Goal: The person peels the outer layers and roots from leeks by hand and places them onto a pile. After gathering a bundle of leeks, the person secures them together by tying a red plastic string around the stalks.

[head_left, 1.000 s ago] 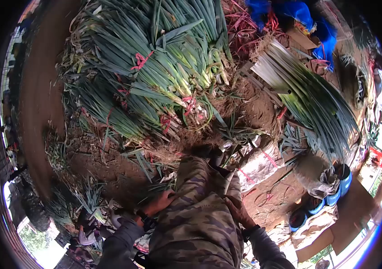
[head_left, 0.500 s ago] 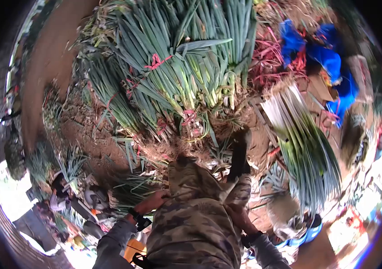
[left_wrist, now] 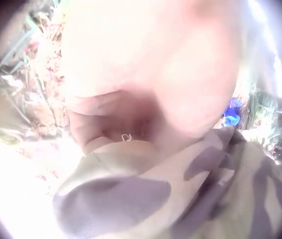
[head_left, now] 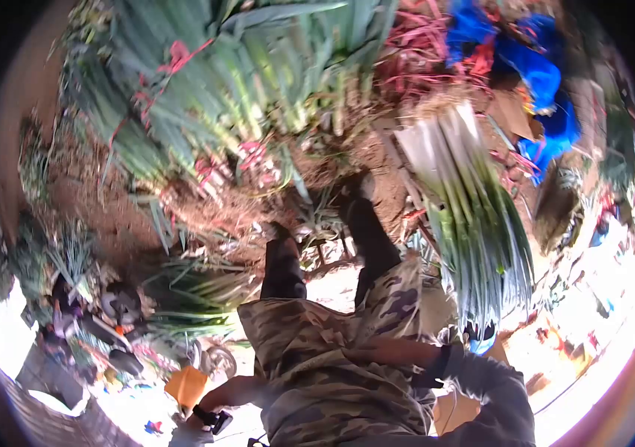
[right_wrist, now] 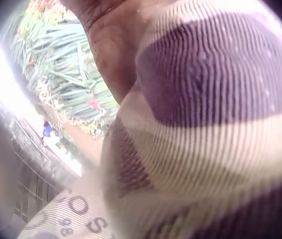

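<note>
The person wears a camouflage garment [head_left: 332, 372] with a loose lower hem, and dark-clad legs [head_left: 287, 268] show beneath it. At the garment's left side, the left hand [head_left: 243, 390] grips its cloth. In the left wrist view, curled fingers [left_wrist: 88, 119] meet the bunched fabric [left_wrist: 116, 199]. Across the front lies the right hand [head_left: 388, 352], holding a gathered part of the same garment. The right wrist view has a bulging fold of striped-weave cloth [right_wrist: 196, 74] against that hand [right_wrist: 116, 50], hiding its fingertips.
A big pile of leeks [head_left: 205, 82], bundled with pink ties, lies ahead on bare soil. Another fanned leek bundle [head_left: 474, 208] lies to the right, near blue plastic [head_left: 529, 71] and pink strips [head_left: 418, 45]. More loose leeks [head_left: 198, 298] lie left of the legs.
The right hand has moved inward across the garment's front, and the left hand has dropped lower at the side. More of the legs shows below the hem. The head view has shifted.
</note>
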A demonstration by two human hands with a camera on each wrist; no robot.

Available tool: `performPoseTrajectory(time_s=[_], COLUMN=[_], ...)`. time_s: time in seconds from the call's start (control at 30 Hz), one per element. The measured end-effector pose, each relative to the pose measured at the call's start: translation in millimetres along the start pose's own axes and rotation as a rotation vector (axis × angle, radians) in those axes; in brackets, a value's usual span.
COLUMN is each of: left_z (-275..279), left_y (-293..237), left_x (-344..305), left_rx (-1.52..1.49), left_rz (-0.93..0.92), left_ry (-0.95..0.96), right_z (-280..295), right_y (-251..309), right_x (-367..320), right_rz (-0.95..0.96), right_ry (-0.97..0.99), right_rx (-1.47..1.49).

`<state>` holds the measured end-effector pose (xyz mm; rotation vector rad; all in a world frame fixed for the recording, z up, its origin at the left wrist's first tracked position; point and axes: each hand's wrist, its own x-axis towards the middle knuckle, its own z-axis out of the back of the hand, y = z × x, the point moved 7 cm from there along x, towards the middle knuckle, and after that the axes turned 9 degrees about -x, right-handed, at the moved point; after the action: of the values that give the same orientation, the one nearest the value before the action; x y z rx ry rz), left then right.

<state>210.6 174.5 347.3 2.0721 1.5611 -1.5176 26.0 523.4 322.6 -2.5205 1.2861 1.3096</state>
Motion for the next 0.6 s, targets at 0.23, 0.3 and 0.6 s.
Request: performPoseTrajectory(time_s=[0.23,0.3,0.6], left_z=[35,100,308], left_y=[-12,-26,-92], left_x=[77,133,223], left_rx=[0.285,0.441,0.431], left_rz=[-0.042,-0.037,-0.644], left_ry=[0.157,0.089,-0.806], right_z=[109,187,356], right_y=[-9,73,172], right_x=[182,241,387], right_rz=[0.727,0.577,0.506], right_ry=[0.151,-0.569,-1.465], right_rx=[-0.606,-1.212,-1.22])
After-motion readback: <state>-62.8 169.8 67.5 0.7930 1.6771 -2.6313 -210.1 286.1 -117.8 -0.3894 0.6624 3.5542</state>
